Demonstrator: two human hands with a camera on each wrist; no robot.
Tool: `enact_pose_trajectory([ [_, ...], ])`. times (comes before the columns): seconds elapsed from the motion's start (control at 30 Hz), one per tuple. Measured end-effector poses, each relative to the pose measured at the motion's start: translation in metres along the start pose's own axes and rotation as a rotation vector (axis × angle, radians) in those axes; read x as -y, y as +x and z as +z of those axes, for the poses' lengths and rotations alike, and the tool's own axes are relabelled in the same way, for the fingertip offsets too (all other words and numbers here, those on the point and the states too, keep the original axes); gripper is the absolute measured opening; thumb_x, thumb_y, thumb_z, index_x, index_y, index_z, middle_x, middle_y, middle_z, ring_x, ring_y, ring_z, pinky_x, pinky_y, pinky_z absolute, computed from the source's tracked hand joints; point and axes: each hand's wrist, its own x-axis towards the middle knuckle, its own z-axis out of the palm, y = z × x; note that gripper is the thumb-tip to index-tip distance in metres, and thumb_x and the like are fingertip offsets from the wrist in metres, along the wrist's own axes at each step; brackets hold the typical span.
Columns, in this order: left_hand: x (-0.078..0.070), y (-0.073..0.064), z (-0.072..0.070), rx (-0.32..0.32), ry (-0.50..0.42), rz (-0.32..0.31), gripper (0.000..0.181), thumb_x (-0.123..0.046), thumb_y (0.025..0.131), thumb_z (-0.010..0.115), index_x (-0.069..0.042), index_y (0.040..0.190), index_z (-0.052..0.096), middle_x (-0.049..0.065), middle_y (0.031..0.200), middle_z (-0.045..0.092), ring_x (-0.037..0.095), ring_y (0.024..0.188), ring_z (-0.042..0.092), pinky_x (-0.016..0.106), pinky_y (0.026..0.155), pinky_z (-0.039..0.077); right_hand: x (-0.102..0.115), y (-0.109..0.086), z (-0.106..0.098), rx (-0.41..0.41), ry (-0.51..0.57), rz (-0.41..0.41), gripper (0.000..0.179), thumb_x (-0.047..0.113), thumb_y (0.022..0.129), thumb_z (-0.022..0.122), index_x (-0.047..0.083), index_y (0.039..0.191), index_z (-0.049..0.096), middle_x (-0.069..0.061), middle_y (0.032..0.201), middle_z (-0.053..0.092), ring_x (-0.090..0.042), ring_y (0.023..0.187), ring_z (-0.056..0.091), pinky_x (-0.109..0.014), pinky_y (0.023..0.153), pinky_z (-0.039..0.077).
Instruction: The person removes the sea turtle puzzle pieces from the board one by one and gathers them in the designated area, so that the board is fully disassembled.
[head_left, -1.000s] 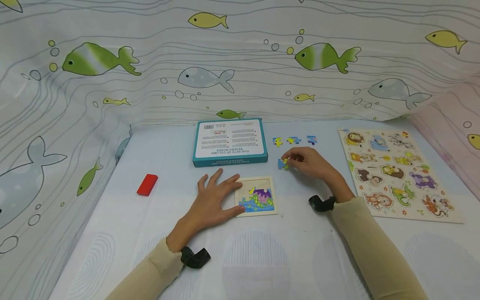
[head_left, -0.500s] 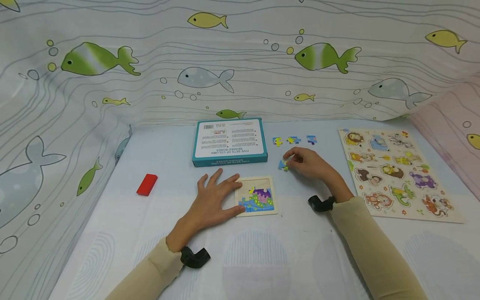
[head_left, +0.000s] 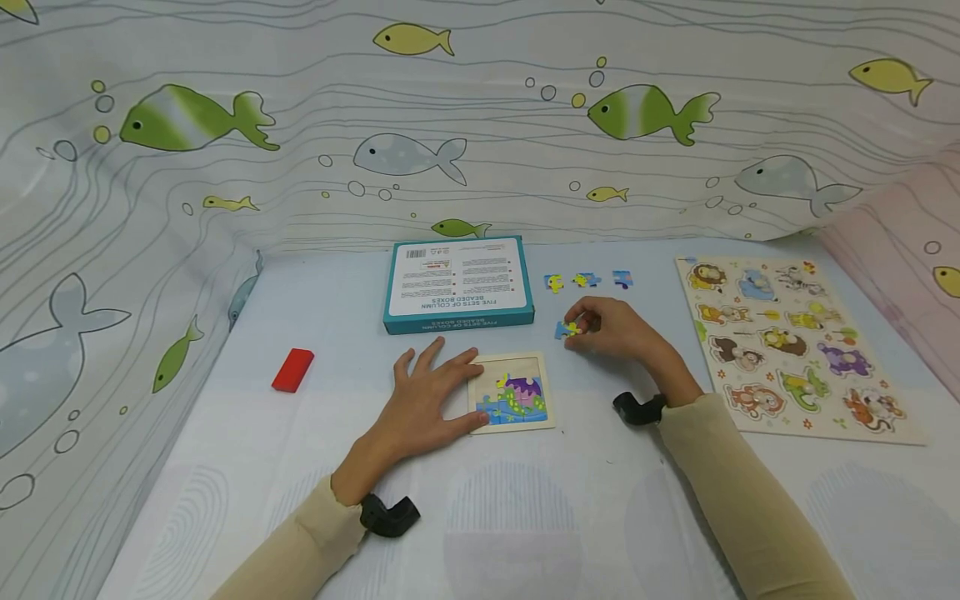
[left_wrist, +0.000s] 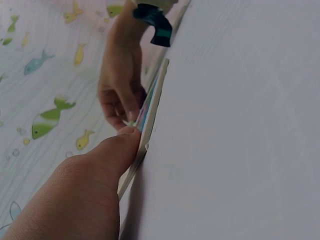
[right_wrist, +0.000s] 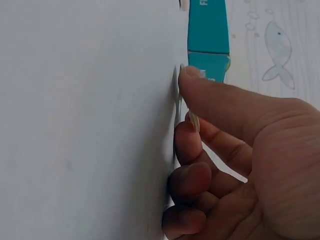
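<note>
My left hand [head_left: 420,408] lies with fingers spread at the left side of a small wooden puzzle tray [head_left: 549,393]. Its thumb [left_wrist: 100,172] touches the tray's edge in the left wrist view. Joined purple, green and blue jigsaw pieces [head_left: 521,404] fill the tray's lower right part. Right of the tray and a bit farther back, my right hand [head_left: 618,327] pinches a blue and yellow jigsaw piece [head_left: 566,330] by its right side. In the right wrist view, the piece's pale edge [right_wrist: 194,121] shows between thumb and fingers, close to the tabletop.
Three loose jigsaw pieces [head_left: 587,280] lie in a row behind the right hand. A teal and white box [head_left: 461,279] stands behind the tray. On the left is a red block [head_left: 292,370]; on the right, a large animal peg board [head_left: 795,350].
The right hand has turned the pinched jigsaw piece a little, and its fingers have shifted on it. My left hand and the tray stay where they were.
</note>
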Motion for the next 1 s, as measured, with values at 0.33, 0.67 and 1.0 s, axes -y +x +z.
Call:
enact_pose_trajectory([
  [0.33,-0.001,0.0,-0.002,0.003,-0.01,-0.011,0.067,-0.065,0.087,0.064,-0.027,0.141,0.059,-0.006,0.16,0.046,0.04,0.155,0.023,0.07,0.117,0.009,0.004,0.004,0.003,-0.033,-0.03,-0.009,0.032,0.017,0.089,0.077,0.009,0.12,0.071,-0.011,0.105,0.063,-0.025,0.095,0.053,-0.035,0.08,0.044],
  [0.67,-0.003,-0.001,-0.001,0.003,-0.037,-0.006,0.066,-0.063,0.086,0.066,-0.027,0.141,0.059,-0.006,0.16,0.046,0.04,0.155,0.023,0.069,0.117,0.008,0.003,0.011,0.002,-0.053,-0.099,0.064,0.035,0.023,0.092,0.075,0.017,0.126,0.071,-0.012,0.105,0.065,-0.027,0.095,0.055,-0.035,0.076,0.044],
  [1.0,-0.002,-0.002,-0.002,-0.007,-0.027,-0.003,0.065,-0.064,0.086,0.066,-0.027,0.14,0.06,-0.006,0.159,0.047,0.041,0.155,0.024,0.07,0.116,0.009,0.008,0.024,-0.006,-0.022,-0.084,0.08,0.039,0.024,0.089,0.077,0.018,0.126,0.072,-0.012,0.101,0.063,-0.026,0.091,0.053,-0.033,0.072,0.042],
])
